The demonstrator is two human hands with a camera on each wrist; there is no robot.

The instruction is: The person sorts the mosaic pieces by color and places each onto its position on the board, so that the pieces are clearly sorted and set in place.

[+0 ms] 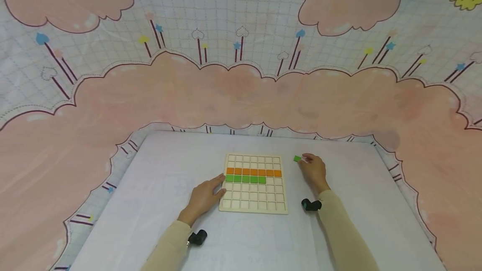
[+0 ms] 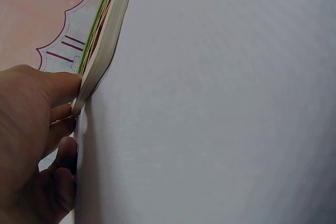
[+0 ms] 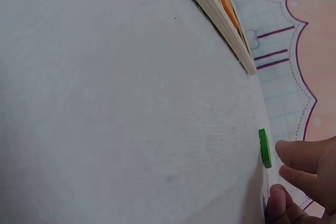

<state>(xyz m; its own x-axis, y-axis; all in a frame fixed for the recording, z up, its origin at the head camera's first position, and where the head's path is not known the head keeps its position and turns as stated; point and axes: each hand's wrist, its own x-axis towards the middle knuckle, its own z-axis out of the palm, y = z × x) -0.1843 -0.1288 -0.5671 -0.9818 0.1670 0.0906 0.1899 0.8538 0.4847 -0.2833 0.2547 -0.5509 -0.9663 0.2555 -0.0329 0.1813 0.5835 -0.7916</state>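
Observation:
A pale wooden grid board [image 1: 254,207] lies on the white table. One row of its cells holds orange tiles [image 1: 257,172] all the way across. Below it, green tiles [image 1: 245,179] fill the left part of a row, and the two cells at that row's right end are bare. My left hand [image 1: 205,195] rests against the board's left edge, fingers touching its side. Off the board's upper right lies a single green tile [image 3: 264,148]. Beside this tile is my right hand [image 1: 314,171], its fingertips just apart from it in the right wrist view.
The white table surface [image 1: 158,170] extends around the board on all sides. Behind and beside it hangs a printed cloth [image 1: 233,95] with clouds. A small black camera [image 1: 198,237] sits by the left wrist, and another black camera [image 1: 311,205] by the right.

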